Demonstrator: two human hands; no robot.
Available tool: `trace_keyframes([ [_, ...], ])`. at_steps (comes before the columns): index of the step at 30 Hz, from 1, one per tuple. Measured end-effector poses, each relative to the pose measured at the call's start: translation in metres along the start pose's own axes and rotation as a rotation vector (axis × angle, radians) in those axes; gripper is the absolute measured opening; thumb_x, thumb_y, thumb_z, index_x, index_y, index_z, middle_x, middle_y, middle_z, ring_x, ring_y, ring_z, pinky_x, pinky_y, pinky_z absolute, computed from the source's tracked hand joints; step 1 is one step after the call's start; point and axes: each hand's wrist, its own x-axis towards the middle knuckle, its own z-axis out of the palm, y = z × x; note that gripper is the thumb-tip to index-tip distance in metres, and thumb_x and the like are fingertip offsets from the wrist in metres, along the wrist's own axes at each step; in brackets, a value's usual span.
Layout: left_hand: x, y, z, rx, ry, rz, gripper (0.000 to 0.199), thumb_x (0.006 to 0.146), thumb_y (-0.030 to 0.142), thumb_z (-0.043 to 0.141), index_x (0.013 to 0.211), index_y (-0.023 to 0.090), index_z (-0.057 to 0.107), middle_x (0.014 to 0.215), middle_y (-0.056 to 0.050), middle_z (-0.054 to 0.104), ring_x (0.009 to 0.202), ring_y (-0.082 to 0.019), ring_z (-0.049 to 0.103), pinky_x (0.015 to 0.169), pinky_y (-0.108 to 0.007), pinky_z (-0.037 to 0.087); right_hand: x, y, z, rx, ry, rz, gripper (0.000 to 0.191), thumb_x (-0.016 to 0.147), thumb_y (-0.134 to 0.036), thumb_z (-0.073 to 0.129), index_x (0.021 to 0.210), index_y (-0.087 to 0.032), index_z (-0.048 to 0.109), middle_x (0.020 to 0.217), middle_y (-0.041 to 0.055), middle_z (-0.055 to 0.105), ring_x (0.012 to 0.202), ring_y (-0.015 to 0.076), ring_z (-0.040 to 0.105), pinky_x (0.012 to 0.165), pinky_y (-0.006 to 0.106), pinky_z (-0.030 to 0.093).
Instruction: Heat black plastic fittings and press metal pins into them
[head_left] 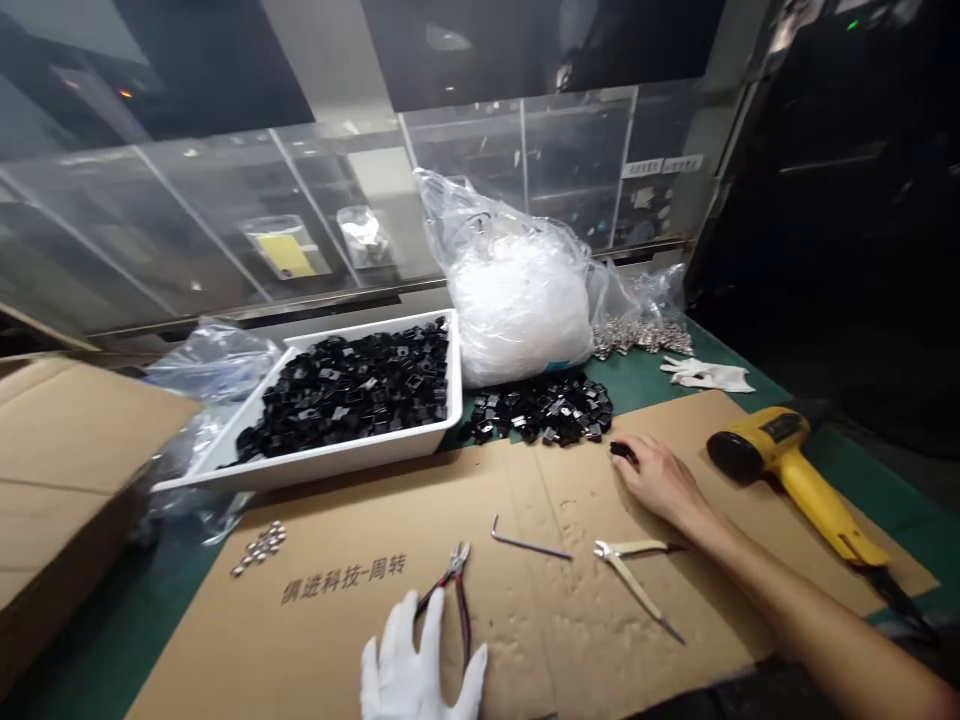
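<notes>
My left hand (414,665), in a white glove, lies at the front of the cardboard with its fingers spread. Its fingertips reach the dark red handles of a pair of pliers (457,575); it does not grip them. My bare right hand (658,478) is closed on a small black plastic part (624,452), pinched between thumb and fingers. Just behind that hand lies a loose pile of similar black parts (551,408). Cutters with cream handles (626,565) and an L-shaped hex key (529,547) rest on the cardboard between my hands.
A white tray (375,440) heaped with black parts stands back left, beside a stuffed plastic bag (521,300). Small metal pieces (259,548) lie at left, near a cardboard box (67,470). At right are a yellow heat gun (814,490) and a white glove (705,374).
</notes>
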Motion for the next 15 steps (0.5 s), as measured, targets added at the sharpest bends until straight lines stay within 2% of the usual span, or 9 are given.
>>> trace_keyframes([
  [3, -0.001, 0.001, 0.000, -0.045, 0.035, -0.006, 0.064, 0.090, 0.051, 0.056, 0.143, 0.015, 0.059, 0.152, -0.021, 0.051, 0.143, -0.038, 0.044, 0.123, -0.058, 0.026, -0.012, -0.017, -0.003, -0.004, 0.019, -0.038, 0.029, 0.101, -0.032, 0.066, 0.126, -0.019, 0.065, 0.134, 0.0108, 0.063, 0.119, 0.0289, 0.062, 0.101, 0.053, 0.053],
  [5, 0.007, 0.005, -0.004, -0.059, 0.037, -0.029, 0.064, 0.091, 0.051, 0.056, 0.144, 0.016, 0.059, 0.152, -0.020, 0.050, 0.143, -0.038, 0.044, 0.123, -0.057, 0.027, -0.024, -0.044, -0.002, 0.011, 0.002, -0.104, 0.031, 0.101, -0.032, 0.065, 0.130, -0.019, 0.063, 0.137, 0.0118, 0.060, 0.122, 0.0300, 0.059, 0.104, 0.054, 0.050],
  [9, 0.035, 0.015, -0.012, -0.021, -0.003, -0.063, 0.064, 0.093, 0.052, 0.054, 0.144, 0.014, 0.059, 0.150, -0.022, 0.051, 0.141, -0.039, 0.044, 0.120, -0.055, 0.032, -0.051, -0.115, 0.018, 0.064, -0.203, -0.347, 0.017, 0.099, -0.033, 0.069, 0.107, -0.019, 0.069, 0.110, 0.0050, 0.070, 0.102, 0.0222, 0.066, 0.090, 0.043, 0.057],
  [12, 0.054, 0.019, -0.015, 0.021, -0.003, -0.068, 0.062, 0.095, 0.050, 0.050, 0.143, 0.012, 0.059, 0.146, -0.023, 0.053, 0.139, -0.039, 0.046, 0.119, -0.055, 0.032, -0.060, -0.147, 0.041, 0.007, -0.279, -0.350, 0.015, 0.100, -0.031, 0.068, 0.100, -0.016, 0.069, 0.102, 0.0040, 0.071, 0.094, 0.0206, 0.069, 0.084, 0.041, 0.060],
  [15, 0.063, 0.020, -0.015, 0.033, 0.015, -0.067, 0.062, 0.096, 0.051, 0.047, 0.143, 0.012, 0.058, 0.144, -0.022, 0.054, 0.139, -0.038, 0.046, 0.118, -0.054, 0.032, -0.060, -0.153, 0.053, -0.067, -0.302, -0.302, 0.015, 0.101, -0.030, 0.067, 0.105, -0.016, 0.070, 0.106, 0.0052, 0.072, 0.094, 0.0207, 0.070, 0.085, 0.041, 0.061],
])
